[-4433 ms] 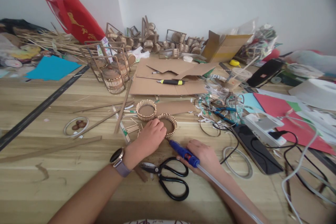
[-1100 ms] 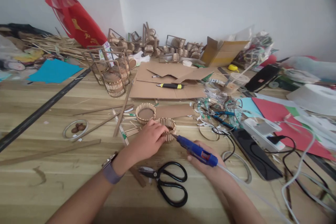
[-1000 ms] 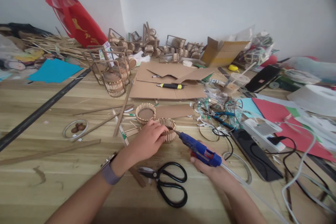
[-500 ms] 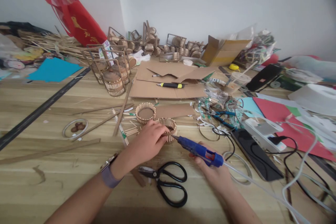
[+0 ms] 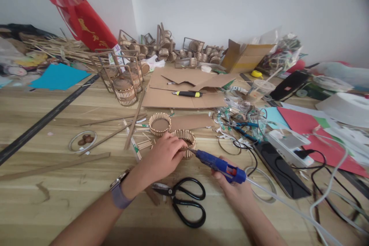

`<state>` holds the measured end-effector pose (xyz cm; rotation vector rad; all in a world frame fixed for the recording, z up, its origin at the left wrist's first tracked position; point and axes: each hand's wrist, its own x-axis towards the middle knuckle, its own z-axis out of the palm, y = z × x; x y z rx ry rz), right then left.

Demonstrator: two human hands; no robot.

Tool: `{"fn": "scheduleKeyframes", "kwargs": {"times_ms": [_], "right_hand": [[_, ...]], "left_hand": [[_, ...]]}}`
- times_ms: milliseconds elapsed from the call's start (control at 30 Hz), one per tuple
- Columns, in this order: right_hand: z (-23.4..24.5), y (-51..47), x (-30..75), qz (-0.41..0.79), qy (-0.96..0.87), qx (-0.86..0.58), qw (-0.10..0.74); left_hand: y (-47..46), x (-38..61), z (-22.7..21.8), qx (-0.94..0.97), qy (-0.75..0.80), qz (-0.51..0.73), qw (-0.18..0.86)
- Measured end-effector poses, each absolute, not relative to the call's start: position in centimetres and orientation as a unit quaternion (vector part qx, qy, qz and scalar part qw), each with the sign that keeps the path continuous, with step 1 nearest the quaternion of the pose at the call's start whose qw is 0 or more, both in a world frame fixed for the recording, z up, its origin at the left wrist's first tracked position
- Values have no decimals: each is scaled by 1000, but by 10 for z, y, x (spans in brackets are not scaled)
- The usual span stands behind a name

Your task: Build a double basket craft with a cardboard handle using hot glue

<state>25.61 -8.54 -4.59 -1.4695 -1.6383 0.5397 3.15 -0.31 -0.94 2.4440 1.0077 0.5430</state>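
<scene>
My left hand is closed at the near left side of a small round basket walled with short upright sticks. Its fingertips pinch a thin brown strip, mostly hidden, against that rim. In my right hand is a blue hot glue gun, its nozzle touching or nearly touching the strip by my left fingertips. A white cord trails from the gun to the lower right. Just behind stands a second stick-walled basket with a brown bottom. Black-handled scissors lie open on the table between my forearms.
Cardboard sheets carry a yellow-black utility knife. Framed stick baskets stand at back left. To the right lie blue-handled pliers, a phone and a power strip with tangled cords. Brown strips lie left.
The basket by my left hand has shifted very slightly right. My left fingertips have moved a little closer to the nozzle, and less of the brown strip shows. The glue gun has barely moved.
</scene>
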Motion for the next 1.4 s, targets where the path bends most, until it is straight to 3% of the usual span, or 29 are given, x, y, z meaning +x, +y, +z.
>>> {"fn": "scheduleKeyframes", "kwargs": {"times_ms": [1400], "right_hand": [[-45,-87,255,180,-653,-590,440]], "left_hand": [[-5,30,-3,883,363,189,230]]}}
